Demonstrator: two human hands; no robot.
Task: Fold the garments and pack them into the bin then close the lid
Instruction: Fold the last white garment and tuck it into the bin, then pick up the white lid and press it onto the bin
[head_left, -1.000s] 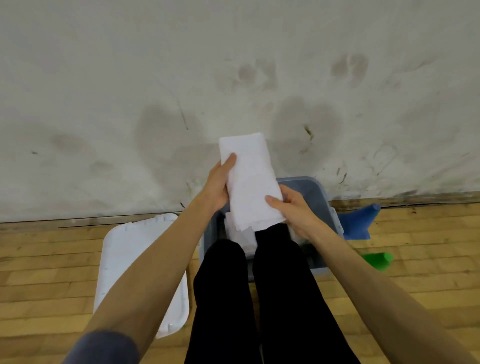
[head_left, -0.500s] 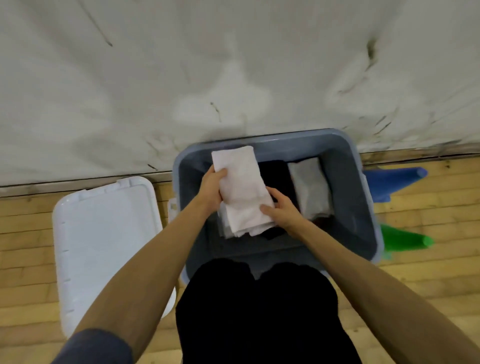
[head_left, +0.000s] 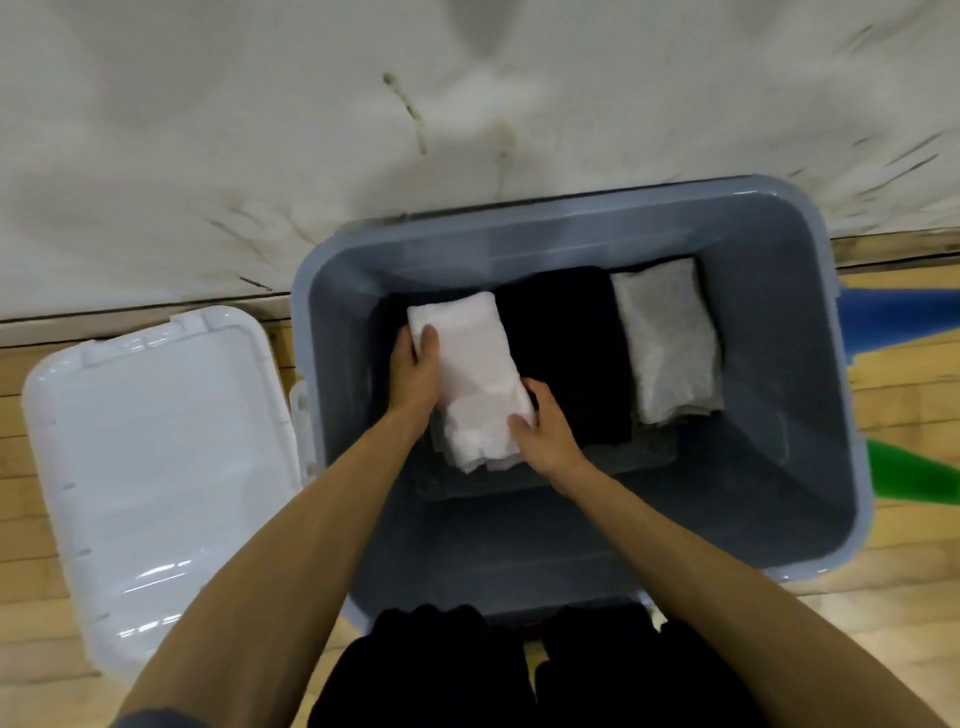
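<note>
Inside the grey bin (head_left: 810, 364), toward its left end, a folded white garment (head_left: 470, 374) lies between both hands. Its lower layers and whatever sits beneath it are hard to make out in the shadowed bottom. The left hand (head_left: 415, 374) grips its left edge, thumb laid on top and the other fingers hidden under or behind the cloth. The right hand (head_left: 543, 431) holds the near right corner, thumb on the fabric and fingers curled round the edge, partly out of sight. Just beside the white piece lies a folded black garment (head_left: 566, 353), its folds lost in darkness, and next to that a folded grey garment (head_left: 667, 343). No writing or label can be read anywhere. A white lid (head_left: 156, 467) lies flat on the wooden floor (head_left: 904, 597) left of the bin, touching its rim. Black trouser legs (head_left: 431, 670) are cut off at the bottom edge. Blue (head_left: 898, 317) and green (head_left: 914, 478) shapes at the right are cut off and unclear. A scuffed white wall (head_left: 260, 130) rises behind.
</note>
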